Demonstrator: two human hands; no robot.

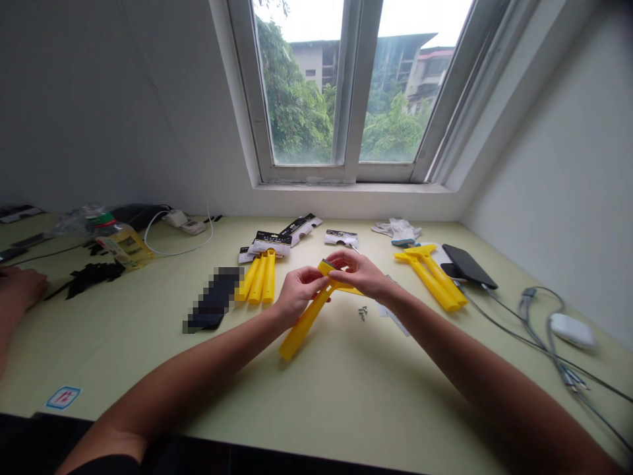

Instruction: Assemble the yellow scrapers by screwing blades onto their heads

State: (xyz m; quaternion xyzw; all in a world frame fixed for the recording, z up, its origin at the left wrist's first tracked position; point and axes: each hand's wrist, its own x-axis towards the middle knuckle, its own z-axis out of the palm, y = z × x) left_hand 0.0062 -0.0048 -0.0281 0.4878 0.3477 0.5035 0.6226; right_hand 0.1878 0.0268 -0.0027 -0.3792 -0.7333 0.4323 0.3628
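- Beyond the left hand (299,293), three yellow handles (256,282) lie near a dark phone (213,305); two yellow tools (434,282) and cables (534,340) lie rightward.
- Small screws (362,313) sit near the yellow scraper (304,326), which left and right hand (360,270) pinch by its head, tilted.
- Another person's hand (22,287) is far left.
- The table's front edge (247,446) passes under the left arm.
- Pale-green table (316,406), pale walls, window (351,99) behind.

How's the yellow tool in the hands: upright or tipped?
Tipped. The yellow tool slants: handle end toward the picture's lower left, head end up between left hand and right hand.
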